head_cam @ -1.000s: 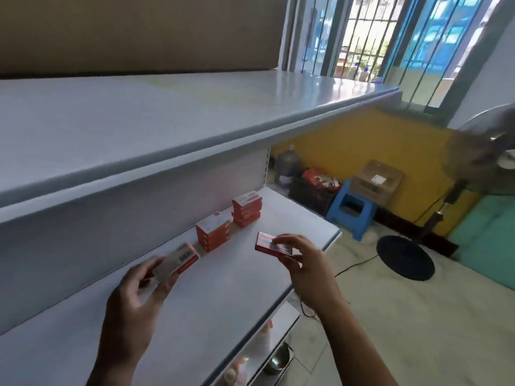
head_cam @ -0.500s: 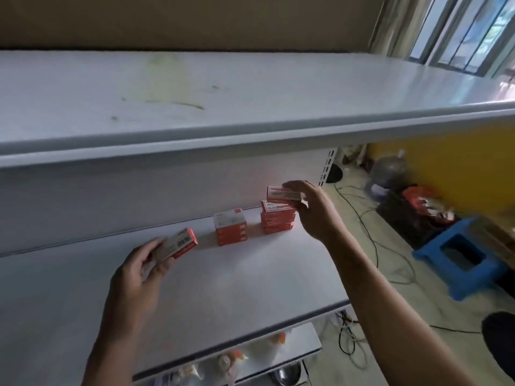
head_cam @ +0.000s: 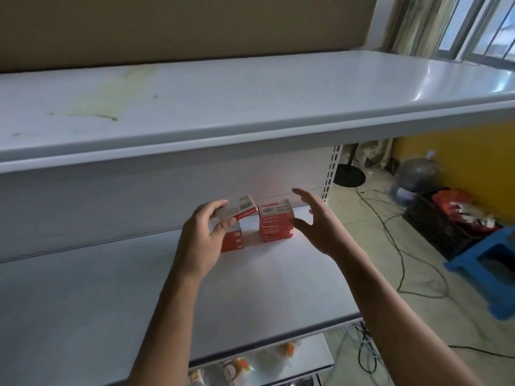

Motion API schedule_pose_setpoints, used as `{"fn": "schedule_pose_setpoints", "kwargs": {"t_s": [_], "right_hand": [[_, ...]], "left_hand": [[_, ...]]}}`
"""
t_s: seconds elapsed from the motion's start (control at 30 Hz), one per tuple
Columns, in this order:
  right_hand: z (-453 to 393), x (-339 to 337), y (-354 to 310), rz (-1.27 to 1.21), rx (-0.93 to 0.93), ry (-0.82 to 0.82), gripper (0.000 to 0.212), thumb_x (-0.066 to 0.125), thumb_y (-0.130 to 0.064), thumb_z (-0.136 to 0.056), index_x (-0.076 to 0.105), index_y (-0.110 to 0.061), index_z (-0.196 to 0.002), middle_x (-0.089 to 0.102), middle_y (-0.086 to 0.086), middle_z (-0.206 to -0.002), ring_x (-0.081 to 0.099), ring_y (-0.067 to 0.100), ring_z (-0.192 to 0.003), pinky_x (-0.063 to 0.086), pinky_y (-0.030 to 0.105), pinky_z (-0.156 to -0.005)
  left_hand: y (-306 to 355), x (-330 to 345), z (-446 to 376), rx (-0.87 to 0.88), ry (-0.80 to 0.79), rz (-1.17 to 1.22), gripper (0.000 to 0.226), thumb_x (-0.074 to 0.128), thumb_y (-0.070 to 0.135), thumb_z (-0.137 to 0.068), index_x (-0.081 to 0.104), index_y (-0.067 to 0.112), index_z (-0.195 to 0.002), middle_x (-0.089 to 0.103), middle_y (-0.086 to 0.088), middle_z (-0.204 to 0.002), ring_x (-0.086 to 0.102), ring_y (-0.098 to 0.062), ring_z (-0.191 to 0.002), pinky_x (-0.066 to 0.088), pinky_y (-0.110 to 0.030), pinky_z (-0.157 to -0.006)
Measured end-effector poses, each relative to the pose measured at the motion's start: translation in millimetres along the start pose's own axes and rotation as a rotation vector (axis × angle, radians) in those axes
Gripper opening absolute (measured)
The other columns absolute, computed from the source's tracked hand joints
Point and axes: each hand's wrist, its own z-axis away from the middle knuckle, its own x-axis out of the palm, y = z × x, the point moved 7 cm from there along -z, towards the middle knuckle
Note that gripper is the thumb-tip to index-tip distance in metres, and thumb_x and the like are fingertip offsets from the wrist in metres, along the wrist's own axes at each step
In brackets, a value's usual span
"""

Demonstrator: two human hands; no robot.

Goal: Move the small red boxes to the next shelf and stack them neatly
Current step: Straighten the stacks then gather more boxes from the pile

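Note:
Two stacks of small red boxes stand near the back of the middle white shelf point(head_cam: 111, 296). The right stack point(head_cam: 276, 222) is taller, with several boxes. The left stack point(head_cam: 232, 240) is partly hidden behind my left hand point(head_cam: 204, 240). That hand holds one more red box point(head_cam: 239, 208), tilted, just above the left stack. My right hand point(head_cam: 317, 224) hovers beside the right stack with spread fingers and holds nothing; its thumb is close to the stack's right side.
A wide white upper shelf point(head_cam: 250, 107) overhangs the working shelf. A lower shelf point(head_cam: 306, 355) carries small white and orange items. On the floor to the right are cables point(head_cam: 390, 246), a black crate point(head_cam: 443, 221) and a blue stool point(head_cam: 490, 268).
My right hand has set its box on the right stack and let go. My left hand has carried its box rightward to above the left stack.

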Motion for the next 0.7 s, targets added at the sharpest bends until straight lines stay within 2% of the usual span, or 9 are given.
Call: {"fn": "schedule_pose_setpoints", "kwargs": {"t_s": [0.1, 0.13, 0.23, 0.33, 0.4, 0.5, 0.7], "right_hand": [[27.7, -3.1, 30.8, 0.038, 0.087, 0.103, 0.055, 0.065, -0.023, -0.087, 0.043, -0.014, -0.136, 0.047, 0.004, -0.139, 0.043, 0.018, -0.129, 0.030, 0.024, -0.103], [39.7, 1.1, 39.3, 0.063, 0.101, 0.103, 0.054, 0.065, -0.023, -0.087, 0.044, -0.013, -0.135, 0.047, 0.006, -0.140, 0.042, 0.021, -0.130, 0.028, 0.024, -0.104], [70.9, 18.7, 52.5, 0.132, 0.112, 0.060, 0.052, 0.065, -0.023, -0.086, 0.046, -0.014, -0.134, 0.043, 0.007, -0.142, 0.037, 0.025, -0.132, 0.025, 0.029, -0.109], [78.9, 23.2, 54.5, 0.171, 0.079, 0.059, 0.048, 0.061, -0.026, -0.087, 0.048, -0.018, -0.132, 0.044, 0.003, -0.140, 0.037, 0.022, -0.131, 0.024, 0.027, -0.109], [77.7, 20.8, 56.5, 0.153, 0.097, 0.071, 0.044, 0.058, -0.028, -0.087, 0.051, -0.019, -0.129, 0.048, 0.001, -0.136, 0.040, 0.021, -0.127, 0.026, 0.025, -0.107], [79.0, 24.1, 55.0, 0.218, 0.061, 0.056, 0.041, 0.052, -0.033, -0.084, 0.057, -0.019, -0.123, 0.054, 0.001, -0.129, 0.046, 0.023, -0.120, 0.035, 0.032, -0.103], [77.8, 25.5, 50.7, 0.283, 0.039, 0.038, 0.038, 0.049, -0.032, -0.082, 0.059, -0.019, -0.116, 0.056, 0.002, -0.123, 0.050, 0.026, -0.115, 0.039, 0.036, -0.097]], "left_hand": [[19.5, 28.1, -15.3, 0.039, -0.038, -0.068, 0.033, 0.066, 0.013, -0.086, 0.061, 0.013, -0.119, 0.062, 0.000, -0.117, 0.056, -0.009, -0.105, 0.035, -0.003, -0.085], [24.5, 37.4, -20.6, 0.053, -0.052, -0.085, 0.033, 0.066, 0.013, -0.086, 0.061, 0.012, -0.119, 0.062, -0.002, -0.116, 0.055, -0.009, -0.103, 0.032, 0.001, -0.082], [31.5, 63.4, -34.2, 0.060, -0.123, -0.136, 0.034, 0.065, 0.013, -0.086, 0.060, 0.009, -0.120, 0.062, -0.006, -0.118, 0.056, -0.016, -0.108, 0.032, -0.009, -0.084], [29.0, 83.1, -40.1, 0.050, -0.198, -0.171, 0.031, 0.065, 0.010, -0.086, 0.061, 0.010, -0.116, 0.064, -0.007, -0.114, 0.058, -0.021, -0.105, 0.034, -0.015, -0.083], [25.6, 88.4, -40.6, 0.043, -0.216, -0.168, 0.029, 0.065, 0.009, -0.086, 0.060, 0.012, -0.115, 0.066, -0.005, -0.111, 0.060, -0.020, -0.102, 0.036, -0.017, -0.081], [21.2, 88.8, -41.7, 0.031, -0.216, -0.179, 0.033, 0.064, 0.009, -0.087, 0.058, 0.011, -0.119, 0.064, -0.005, -0.114, 0.059, -0.019, -0.102, 0.035, -0.015, -0.082], [16.9, 91.2, -42.0, 0.005, -0.225, -0.178, 0.042, 0.062, 0.009, -0.089, 0.053, 0.011, -0.129, 0.057, -0.008, -0.125, 0.054, -0.021, -0.115, 0.036, -0.021, -0.095]]}}
